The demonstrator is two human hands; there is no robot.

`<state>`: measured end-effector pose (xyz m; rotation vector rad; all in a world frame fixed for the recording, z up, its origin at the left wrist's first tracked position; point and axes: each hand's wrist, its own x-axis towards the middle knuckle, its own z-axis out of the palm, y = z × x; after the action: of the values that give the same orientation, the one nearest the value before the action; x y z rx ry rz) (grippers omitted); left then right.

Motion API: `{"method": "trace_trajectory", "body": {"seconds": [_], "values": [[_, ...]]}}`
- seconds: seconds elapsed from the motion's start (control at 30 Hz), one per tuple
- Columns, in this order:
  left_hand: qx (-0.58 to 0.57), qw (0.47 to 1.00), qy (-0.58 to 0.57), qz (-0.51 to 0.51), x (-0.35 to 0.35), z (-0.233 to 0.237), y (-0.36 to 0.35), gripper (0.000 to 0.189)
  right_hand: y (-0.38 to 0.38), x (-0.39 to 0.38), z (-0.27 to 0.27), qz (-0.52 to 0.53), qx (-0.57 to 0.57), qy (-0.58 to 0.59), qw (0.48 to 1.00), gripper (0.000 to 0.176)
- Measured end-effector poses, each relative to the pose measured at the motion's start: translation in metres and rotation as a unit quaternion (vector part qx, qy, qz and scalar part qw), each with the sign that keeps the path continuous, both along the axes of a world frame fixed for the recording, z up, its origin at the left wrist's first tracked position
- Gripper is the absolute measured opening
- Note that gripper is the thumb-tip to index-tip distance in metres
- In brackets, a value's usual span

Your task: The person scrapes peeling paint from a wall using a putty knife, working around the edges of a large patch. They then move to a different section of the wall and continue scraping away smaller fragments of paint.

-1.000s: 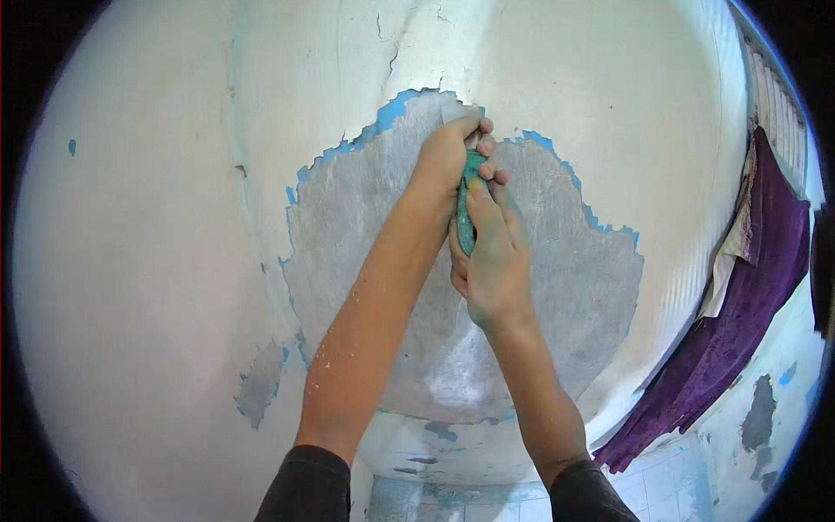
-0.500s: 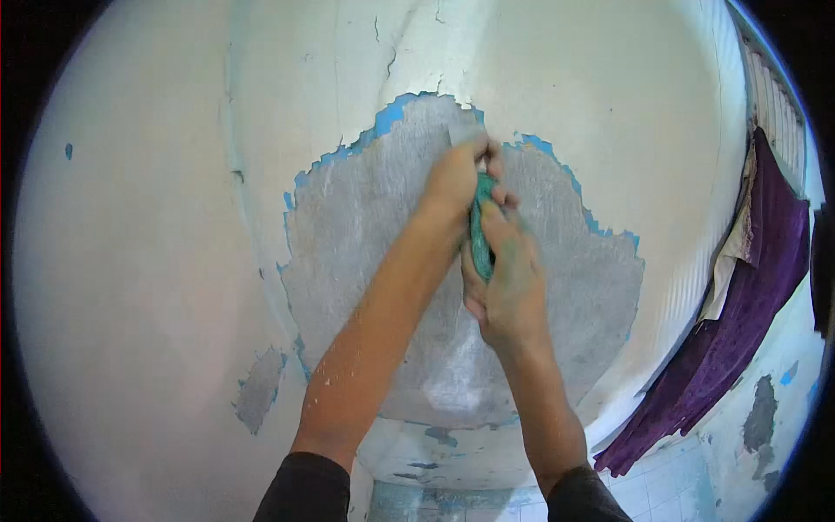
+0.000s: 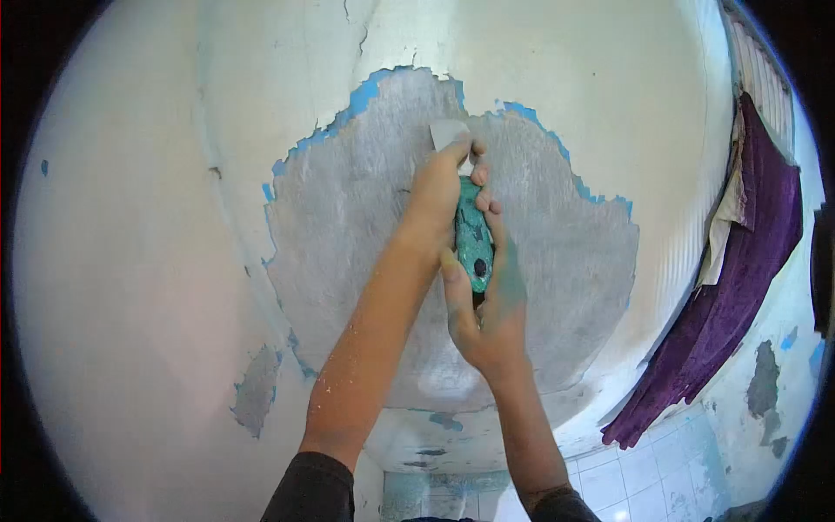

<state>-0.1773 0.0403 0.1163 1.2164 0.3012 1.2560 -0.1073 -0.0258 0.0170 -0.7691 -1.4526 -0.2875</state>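
A scraper point(image 3: 473, 230) with a worn green handle and a pale flat blade is held in both hands, blade upward. My left hand point(image 3: 439, 187) grips it near the neck, thumb and fingers around the blade's base. Lower down, my right hand point(image 3: 489, 296) is wrapped round the handle, its thumb on the left side. The blade lies over a large bare grey patch point(image 3: 365, 235) in the wall, below its top edge. Ragged blue and cream paint point(image 3: 217, 52) borders this patch.
Purple cloth point(image 3: 739, 287) hangs at the right, beside a white slatted panel point(image 3: 765, 96). A smaller grey patch point(image 3: 257, 391) shows at the lower left. White tiles point(image 3: 639, 474) are at the bottom right. Fine cracks run down the upper wall.
The view has shifted, so the wall appears higher and further left. The right thumb has moved to the handle's left side, exposing more of the handle. The blade shows more clearly.
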Motion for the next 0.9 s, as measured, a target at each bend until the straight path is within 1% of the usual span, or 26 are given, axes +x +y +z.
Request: {"method": "trace_trajectory", "body": {"seconds": [0.03, 0.1, 0.2, 0.23, 0.37, 0.47, 0.57, 0.6, 0.63, 0.7, 0.73, 0.8, 0.83, 0.9], "values": [[0.0, 1.0, -0.005, -0.008, -0.001, -0.001, 0.001, 0.018, -0.005, -0.001, 0.003, 0.001, -0.029, -0.001, 1.0, 0.051], [-0.002, 1.0, -0.017, -0.023, 0.002, -0.002, 0.004, 0.018, -0.004, 0.002, 0.009, -0.031, 0.002, -0.016, 0.999, 0.052], [0.017, 1.0, -0.004, 0.001, 0.014, -0.003, 0.011, 0.019, -0.001, 0.009, 0.006, -0.068, -0.02, 0.011, 0.997, 0.049], [0.024, 1.0, -0.002, 0.013, 0.016, -0.003, 0.008, 0.019, 0.01, 0.014, 0.005, -0.12, 0.068, -0.02, 0.99, 0.046], [0.016, 1.0, -0.025, -0.009, 0.018, -0.006, 0.018, 0.019, 0.008, 0.025, 0.018, -0.083, 0.045, -0.069, 0.993, 0.047], [0.032, 0.999, -0.001, 0.042, 0.02, 0.0, 0.011, 0.019, 0.007, 0.031, 0.028, -0.092, 0.051, -0.099, 0.99, 0.045], [0.031, 0.997, -0.015, 0.064, 0.022, -0.001, 0.01, 0.021, 0.004, 0.032, 0.032, -0.104, 0.027, -0.122, 0.987, 0.042], [0.036, 0.997, -0.016, 0.071, 0.022, -0.002, 0.009, 0.02, 0.006, 0.033, 0.028, -0.095, 0.029, -0.115, 0.988, 0.041], [0.046, 0.994, 0.012, 0.099, 0.023, -0.004, 0.006, 0.02, 0.009, 0.035, 0.023, -0.086, 0.033, -0.106, 0.99, 0.041], [0.027, 0.994, 0.008, 0.103, 0.024, -0.001, -0.001, 0.021, 0.011, 0.039, 0.022, -0.062, 0.019, -0.101, 0.993, 0.04], [0.019, 0.994, 0.006, 0.105, 0.025, 0.002, -0.003, 0.022, 0.012, 0.04, 0.026, -0.062, 0.03, -0.105, 0.992, 0.04], [0.034, 0.993, 0.011, 0.116, 0.025, 0.001, -0.003, 0.024, 0.009, 0.039, 0.031, -0.059, 0.046, -0.111, 0.991, 0.041], [0.045, 0.992, 0.014, 0.118, 0.026, -0.005, 0.002, 0.024, 0.007, 0.037, 0.027, -0.058, 0.0, -0.096, 0.994, 0.04], [0.06, 0.991, 0.017, 0.118, 0.027, -0.006, 0.004, 0.024, 0.008, 0.037, 0.017, -0.053, 0.02, -0.086, 0.995, 0.039]]}}
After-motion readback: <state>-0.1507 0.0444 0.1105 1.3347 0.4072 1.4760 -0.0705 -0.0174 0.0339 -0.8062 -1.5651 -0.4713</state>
